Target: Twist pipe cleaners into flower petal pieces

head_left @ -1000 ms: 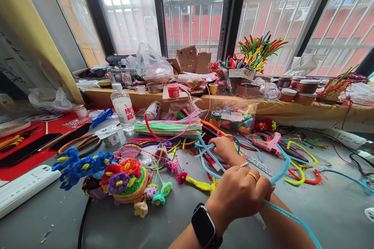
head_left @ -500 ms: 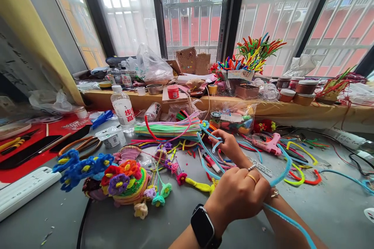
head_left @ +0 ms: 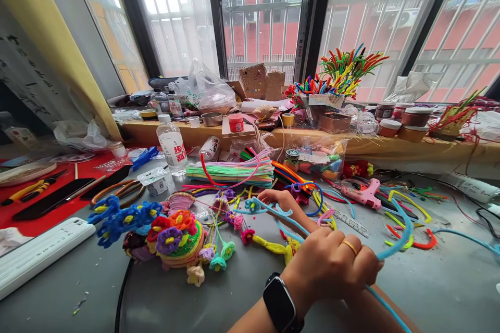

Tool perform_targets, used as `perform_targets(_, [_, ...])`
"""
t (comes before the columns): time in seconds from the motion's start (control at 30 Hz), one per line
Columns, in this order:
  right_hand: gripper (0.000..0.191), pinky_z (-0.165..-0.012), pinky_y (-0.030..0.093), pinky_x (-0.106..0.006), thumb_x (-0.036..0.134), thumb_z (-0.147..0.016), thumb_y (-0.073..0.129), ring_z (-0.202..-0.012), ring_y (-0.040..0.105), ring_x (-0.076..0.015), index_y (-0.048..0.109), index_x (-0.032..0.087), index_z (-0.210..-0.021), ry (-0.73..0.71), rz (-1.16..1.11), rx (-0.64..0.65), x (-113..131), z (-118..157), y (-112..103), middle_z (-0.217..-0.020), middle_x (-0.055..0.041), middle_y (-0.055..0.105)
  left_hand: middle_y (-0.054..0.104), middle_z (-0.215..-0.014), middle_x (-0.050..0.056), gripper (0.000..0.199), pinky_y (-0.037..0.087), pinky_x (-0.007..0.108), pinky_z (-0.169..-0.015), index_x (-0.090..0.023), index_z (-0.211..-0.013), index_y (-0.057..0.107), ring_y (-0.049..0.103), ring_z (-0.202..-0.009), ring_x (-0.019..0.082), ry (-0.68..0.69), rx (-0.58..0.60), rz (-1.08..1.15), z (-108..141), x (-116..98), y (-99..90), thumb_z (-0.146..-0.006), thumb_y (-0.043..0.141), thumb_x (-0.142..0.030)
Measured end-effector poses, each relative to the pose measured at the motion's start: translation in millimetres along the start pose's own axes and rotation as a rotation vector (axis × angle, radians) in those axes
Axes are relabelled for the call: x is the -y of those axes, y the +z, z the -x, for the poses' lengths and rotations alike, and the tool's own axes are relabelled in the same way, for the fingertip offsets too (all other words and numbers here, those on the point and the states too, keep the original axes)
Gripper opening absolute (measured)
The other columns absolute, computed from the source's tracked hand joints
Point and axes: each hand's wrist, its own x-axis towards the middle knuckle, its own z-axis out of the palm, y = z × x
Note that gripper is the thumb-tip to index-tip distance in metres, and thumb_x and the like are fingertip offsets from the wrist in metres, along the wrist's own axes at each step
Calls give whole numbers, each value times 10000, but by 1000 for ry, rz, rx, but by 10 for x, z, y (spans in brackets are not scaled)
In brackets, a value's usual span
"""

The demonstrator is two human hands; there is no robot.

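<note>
My left hand (head_left: 334,260), with a ring and a black watch at its wrist, is closed in a fist around a light blue pipe cleaner (head_left: 402,234). One length arcs up to the right of the fist, and another runs down from it to the bottom edge. My forearms cross, the left over the right. Beyond the fist, my right hand (head_left: 283,203) has its fingers bent around light blue pipe cleaner strands; its grip is partly hidden. A small blue looped flower (head_left: 252,205) sits at the strands' far left end.
A bundle of pastel pipe cleaners (head_left: 230,173) lies behind my hands. Finished pipe-cleaner flowers (head_left: 170,239) stand on the left, near a white power strip (head_left: 42,255). A pink glue gun (head_left: 367,195) rests at right. A water bottle (head_left: 172,145) stands near the sill.
My right hand has swung left and down, carrying the small blue flower from beside the bundle to in front of it. My left fist stays closed, shifted slightly right in view.
</note>
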Motion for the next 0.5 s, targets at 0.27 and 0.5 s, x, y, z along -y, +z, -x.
perform_targets(0.27, [215,-627,427,-214,79,-661,486,-684,588,-134,627,173,-793,18,217,74,-123,-78,67,-757,-14,657,434,-493,-48,202,263,235,-410,-180,-615,426,461,-441,84,85,57,65,7,-216,43,-790,436,-280])
perform_targets(0.5, [218,-672,417,-211,74,-649,510,-733,591,-134,634,212,-763,-33,330,138,-56,-153,212,-776,9,666,450,-490,-38,231,256,238,-390,-182,-600,454,474,-434,90,105,102,148,16,-283,38,-796,432,-302])
